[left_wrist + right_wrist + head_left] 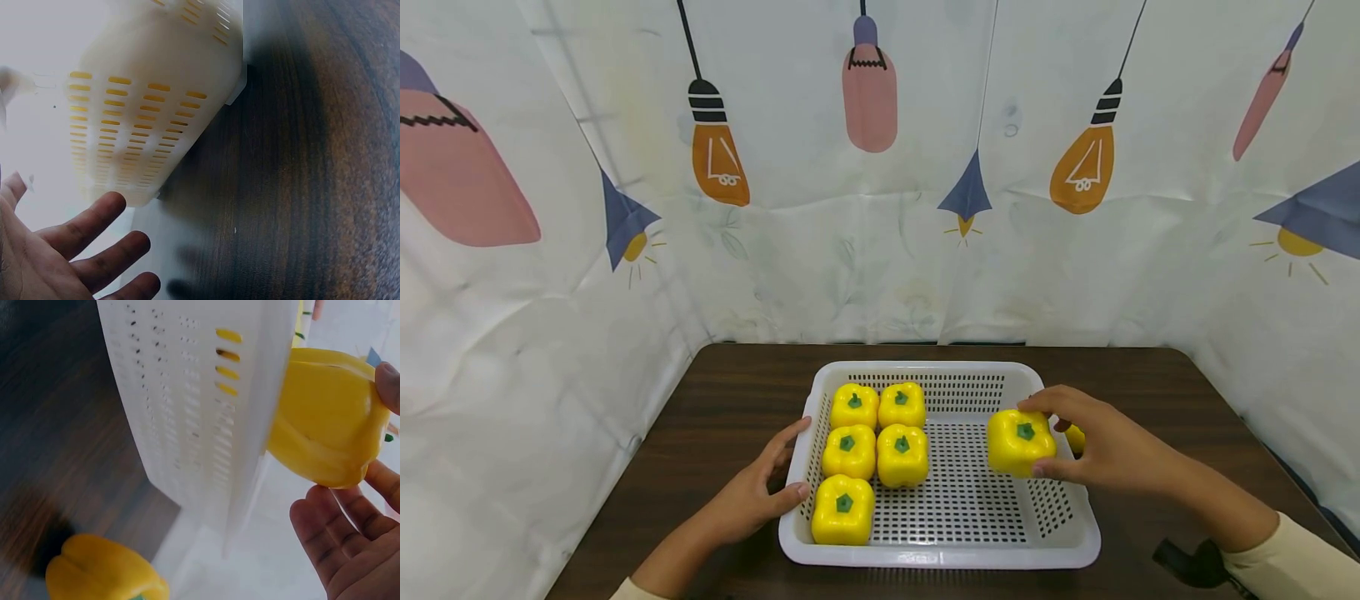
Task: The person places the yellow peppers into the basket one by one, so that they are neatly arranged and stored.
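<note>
A yellow bell pepper (1021, 443) with a green stem is pinched between the thumb and fingers of my right hand (1082, 437), over the right side of the white perforated basket (940, 557). In the right wrist view the held bell pepper (331, 419) appears beside the basket's rim. My left hand (748, 500) is at the basket's left side, fingers spread and relaxed near the rim. The left wrist view shows its extended fingers (106, 256) beside the slotted wall (137, 125). Several yellow bell peppers (843, 510) sit in the basket's left half in two columns.
Another yellow bell pepper (103, 569) lies on the dark wooden table (737, 392) to the right of the basket, partly hidden behind my right hand in the head view. A black object (1191, 562) is by the right sleeve. A patterned curtain (865, 250) hangs behind the table.
</note>
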`<move>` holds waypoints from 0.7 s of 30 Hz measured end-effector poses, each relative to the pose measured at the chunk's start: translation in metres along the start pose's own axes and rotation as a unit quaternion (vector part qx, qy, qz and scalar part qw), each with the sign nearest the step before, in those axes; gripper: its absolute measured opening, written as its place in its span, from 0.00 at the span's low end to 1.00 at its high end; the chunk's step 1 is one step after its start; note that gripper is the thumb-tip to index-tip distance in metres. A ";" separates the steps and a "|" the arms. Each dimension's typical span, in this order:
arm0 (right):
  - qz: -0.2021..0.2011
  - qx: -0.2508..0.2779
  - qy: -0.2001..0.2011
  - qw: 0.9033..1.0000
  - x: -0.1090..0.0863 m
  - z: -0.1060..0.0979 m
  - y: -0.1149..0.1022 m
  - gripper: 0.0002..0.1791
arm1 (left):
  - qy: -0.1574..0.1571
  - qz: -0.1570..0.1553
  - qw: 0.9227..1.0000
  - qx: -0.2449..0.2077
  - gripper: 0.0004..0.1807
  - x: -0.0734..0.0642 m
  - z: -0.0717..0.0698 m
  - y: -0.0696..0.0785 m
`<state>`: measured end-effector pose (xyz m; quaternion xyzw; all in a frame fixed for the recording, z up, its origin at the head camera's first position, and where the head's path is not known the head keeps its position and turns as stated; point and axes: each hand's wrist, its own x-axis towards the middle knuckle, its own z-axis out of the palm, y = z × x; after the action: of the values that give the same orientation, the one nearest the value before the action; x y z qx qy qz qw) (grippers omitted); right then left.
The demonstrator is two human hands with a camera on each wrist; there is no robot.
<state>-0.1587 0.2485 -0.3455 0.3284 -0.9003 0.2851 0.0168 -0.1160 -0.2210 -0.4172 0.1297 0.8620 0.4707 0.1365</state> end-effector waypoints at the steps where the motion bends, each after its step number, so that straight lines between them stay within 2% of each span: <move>1: -0.003 0.001 -0.002 1.000 0.000 0.001 -0.001 0.37 | 0.000 0.000 1.000 -0.001 0.42 0.000 0.000 0.000; 10: -0.037 0.010 -0.012 0.999 0.002 0.011 -0.007 0.36 | -0.001 -0.003 1.000 -0.001 0.42 0.000 0.000 0.000; 21: -0.026 0.006 -0.024 0.999 0.005 0.020 -0.017 0.36 | 0.005 -0.007 1.000 0.009 0.42 0.000 0.000 0.000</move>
<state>-0.1493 0.2245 -0.3522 0.3588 -0.8898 0.2822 0.0001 -0.1164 -0.2203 -0.4169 0.1224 0.8680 0.4622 0.1343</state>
